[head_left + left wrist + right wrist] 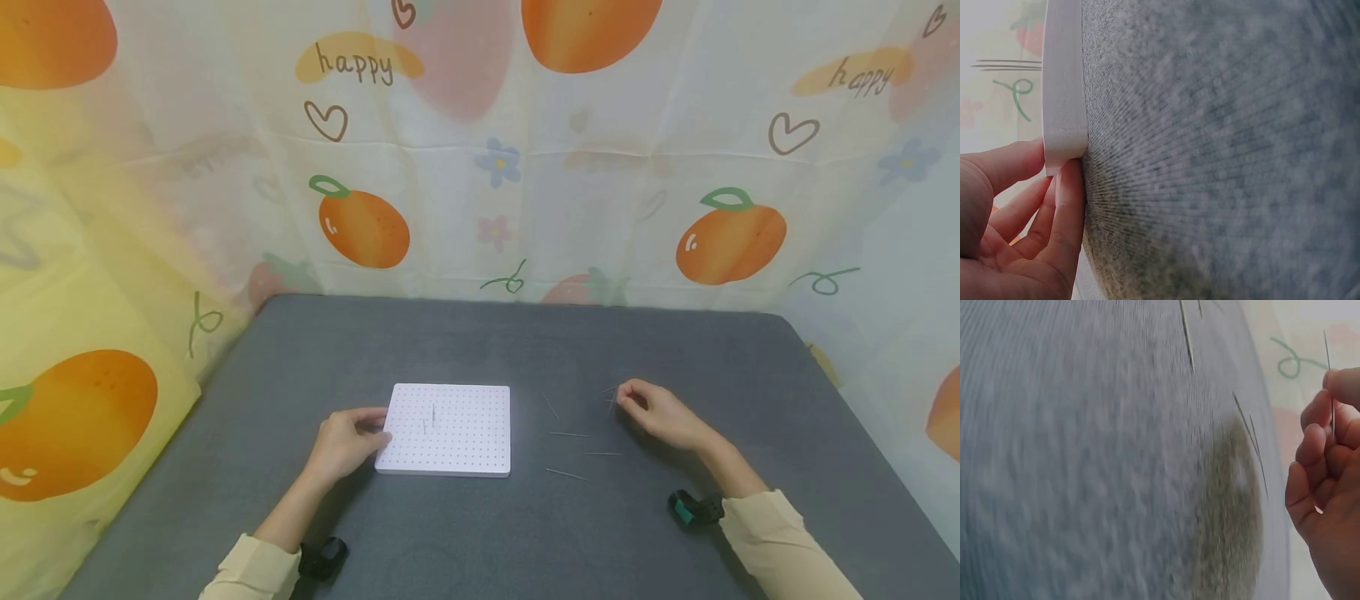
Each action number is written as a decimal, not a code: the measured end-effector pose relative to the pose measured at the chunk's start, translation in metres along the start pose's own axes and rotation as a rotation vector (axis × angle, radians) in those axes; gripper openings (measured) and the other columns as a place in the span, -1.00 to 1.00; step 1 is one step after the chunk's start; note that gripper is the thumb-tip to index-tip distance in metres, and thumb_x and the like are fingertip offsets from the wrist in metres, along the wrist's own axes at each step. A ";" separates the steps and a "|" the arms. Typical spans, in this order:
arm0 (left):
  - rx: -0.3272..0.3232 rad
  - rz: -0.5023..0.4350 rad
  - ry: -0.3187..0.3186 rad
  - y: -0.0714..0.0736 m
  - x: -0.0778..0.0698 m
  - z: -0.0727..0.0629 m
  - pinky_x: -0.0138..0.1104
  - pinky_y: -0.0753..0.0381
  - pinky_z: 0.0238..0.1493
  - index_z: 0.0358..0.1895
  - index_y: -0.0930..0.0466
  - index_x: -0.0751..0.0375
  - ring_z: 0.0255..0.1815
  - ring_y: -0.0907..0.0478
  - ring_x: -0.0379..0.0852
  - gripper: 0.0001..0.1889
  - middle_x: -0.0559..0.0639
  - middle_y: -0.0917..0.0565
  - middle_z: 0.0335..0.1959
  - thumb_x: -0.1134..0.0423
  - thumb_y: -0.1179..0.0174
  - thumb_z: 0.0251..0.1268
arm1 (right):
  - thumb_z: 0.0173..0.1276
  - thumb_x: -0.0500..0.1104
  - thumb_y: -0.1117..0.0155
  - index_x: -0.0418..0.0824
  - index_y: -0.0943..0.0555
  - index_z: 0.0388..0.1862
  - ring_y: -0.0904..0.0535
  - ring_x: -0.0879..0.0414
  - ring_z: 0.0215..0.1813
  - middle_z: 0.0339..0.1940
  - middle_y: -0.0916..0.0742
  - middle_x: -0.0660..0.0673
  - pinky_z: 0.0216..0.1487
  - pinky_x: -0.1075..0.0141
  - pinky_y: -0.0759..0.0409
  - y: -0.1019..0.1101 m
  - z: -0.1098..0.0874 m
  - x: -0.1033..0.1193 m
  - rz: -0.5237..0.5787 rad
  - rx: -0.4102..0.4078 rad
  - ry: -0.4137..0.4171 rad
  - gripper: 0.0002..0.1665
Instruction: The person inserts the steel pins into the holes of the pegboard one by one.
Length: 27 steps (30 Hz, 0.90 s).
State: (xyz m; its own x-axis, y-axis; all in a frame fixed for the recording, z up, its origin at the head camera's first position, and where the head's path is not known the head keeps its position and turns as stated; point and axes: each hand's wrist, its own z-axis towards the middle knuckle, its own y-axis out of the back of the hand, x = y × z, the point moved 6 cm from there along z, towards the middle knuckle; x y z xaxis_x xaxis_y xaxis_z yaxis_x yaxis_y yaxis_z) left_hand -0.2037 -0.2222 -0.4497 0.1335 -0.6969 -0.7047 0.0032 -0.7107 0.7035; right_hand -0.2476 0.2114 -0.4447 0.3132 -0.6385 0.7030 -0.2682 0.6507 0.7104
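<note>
A white board (465, 429) with rows of small holes lies flat on the table. My left hand (347, 442) holds its left edge, the thumb (1016, 165) against the top face and fingers at the side. A few thin metal needles (433, 415) stand upright in the left part of the board; they show as dark lines (1007, 65) in the left wrist view. To the right of the board, my right hand (660, 412) pinches one thin metal needle (1327, 353) between thumb and fingers, just above the table.
Several loose needles lie on the grey table (480, 542) between the board and my right hand, among them one needle (570, 434) near the middle. Others (1250, 434) lie close to the right hand. A printed curtain (465, 208) hangs behind the table.
</note>
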 end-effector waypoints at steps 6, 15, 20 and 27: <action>-0.005 -0.001 -0.007 0.000 0.000 0.001 -0.35 -0.50 -0.47 0.01 -0.57 0.33 -0.39 -0.59 -0.14 -0.59 0.18 -0.66 -0.14 0.35 -0.29 0.01 | 0.45 -0.11 0.07 -0.32 -0.44 -0.21 -0.28 0.23 -0.47 -0.49 -0.41 -0.02 -0.39 0.32 -0.28 -0.004 0.004 0.014 0.059 0.005 -0.013 -0.72; -0.005 -0.006 0.005 -0.001 0.002 0.000 -0.38 -0.48 -0.49 0.03 -0.56 0.31 -0.40 -0.58 -0.14 -0.58 0.18 -0.65 -0.13 0.35 -0.29 0.01 | 0.45 -0.09 0.06 -0.34 -0.42 -0.21 -0.26 0.21 -0.49 -0.47 -0.39 -0.03 -0.45 0.32 -0.28 -0.015 0.013 0.023 0.142 -0.002 0.008 -0.70; -0.009 -0.005 0.006 0.000 0.000 -0.001 -0.37 -0.49 -0.48 0.03 -0.56 0.32 -0.40 -0.58 -0.14 -0.58 0.18 -0.65 -0.13 0.36 -0.29 0.01 | 0.45 -0.14 0.05 -0.36 -0.43 -0.17 -0.29 0.22 -0.45 -0.44 -0.41 -0.03 -0.40 0.33 -0.29 -0.018 0.017 0.032 0.145 -0.017 0.003 -0.74; -0.011 -0.009 -0.010 0.000 -0.001 -0.001 -0.34 -0.51 -0.47 0.02 -0.57 0.33 -0.39 -0.58 -0.14 -0.59 0.18 -0.66 -0.15 0.36 -0.29 0.01 | 0.46 -0.26 0.13 -0.43 -0.38 -0.18 -0.21 0.23 -0.55 -0.50 -0.37 -0.05 -0.46 0.33 -0.25 -0.016 0.014 0.062 0.160 -0.022 -0.032 -0.79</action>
State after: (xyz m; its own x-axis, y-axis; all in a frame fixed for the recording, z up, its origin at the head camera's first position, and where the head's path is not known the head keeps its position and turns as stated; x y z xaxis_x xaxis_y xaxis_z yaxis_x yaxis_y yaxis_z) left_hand -0.2029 -0.2215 -0.4494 0.1235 -0.6915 -0.7118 0.0148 -0.7159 0.6981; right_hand -0.2368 0.1553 -0.4117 0.2387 -0.5382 0.8083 -0.2922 0.7540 0.5883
